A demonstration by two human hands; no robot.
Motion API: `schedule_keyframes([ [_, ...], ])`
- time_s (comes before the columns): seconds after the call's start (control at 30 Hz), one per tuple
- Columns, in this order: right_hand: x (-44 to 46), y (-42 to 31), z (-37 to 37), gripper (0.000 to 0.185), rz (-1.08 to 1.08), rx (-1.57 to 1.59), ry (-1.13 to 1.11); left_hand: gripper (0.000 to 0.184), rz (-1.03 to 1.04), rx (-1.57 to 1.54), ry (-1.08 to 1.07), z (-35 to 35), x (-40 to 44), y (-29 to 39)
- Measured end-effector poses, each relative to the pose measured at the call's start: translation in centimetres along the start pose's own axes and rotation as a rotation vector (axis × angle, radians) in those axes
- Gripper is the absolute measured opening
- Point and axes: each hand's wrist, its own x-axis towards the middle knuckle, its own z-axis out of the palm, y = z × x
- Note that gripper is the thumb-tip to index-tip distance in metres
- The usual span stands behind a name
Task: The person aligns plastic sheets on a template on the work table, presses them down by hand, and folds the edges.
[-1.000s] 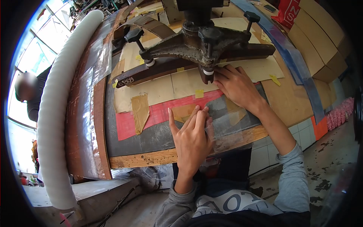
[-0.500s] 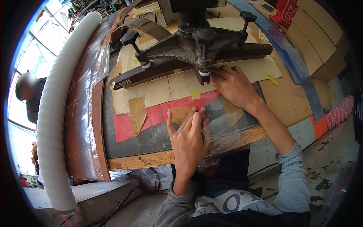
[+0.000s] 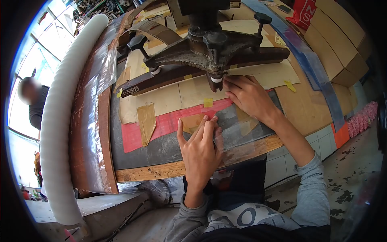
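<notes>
My left hand [image 3: 200,150] is over the near edge of the board, its index finger stretched away from the other fingers. Thumb and remaining fingers close on a clear plastic sheet [image 3: 238,142], whose edges are hard to see. Under the fingertips lie a red strip [image 3: 165,123] and a black sheet [image 3: 161,152]. My right hand [image 3: 254,101] has its fingers bent together beside the white-tipped foot of a dark metal press [image 3: 207,50]; what they hold is hidden. Cream card [image 3: 161,99] runs under the press bar [image 3: 173,76], with brown tape [image 3: 146,123] and yellow tape [image 3: 208,102] on it.
A wooden edge [image 3: 149,174] borders the board in front of me. To the left stand a long white foam roll [image 3: 60,121] and a person [image 3: 36,101]. Cardboard boxes [image 3: 334,40], a blue plastic strip [image 3: 322,84] and a red bag [image 3: 302,14] are on the right.
My right hand has shifted slightly down and right, and its fingers have bent more beside the press foot. My left hand stays almost in place.
</notes>
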Motion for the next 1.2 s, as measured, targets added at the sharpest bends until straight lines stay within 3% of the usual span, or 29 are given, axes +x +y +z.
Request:
schedule_keyframes([
  [0.9,0.24,-0.45,0.1,0.026,0.079,-0.088,-0.016,0.031,-0.031,-0.003,-0.026,0.07,-0.02,-0.28],
  [1.0,0.34,-0.37,0.27,0.026,0.085,-0.081,-0.014,0.017,-0.063,0.007,-0.057,-0.25,0.2,0.09],
  [1.2,0.34,-0.09,-0.24,0.023,0.081,0.025,0.034,0.019,-0.094,-0.012,-0.101,-0.26,0.15,0.07],
])
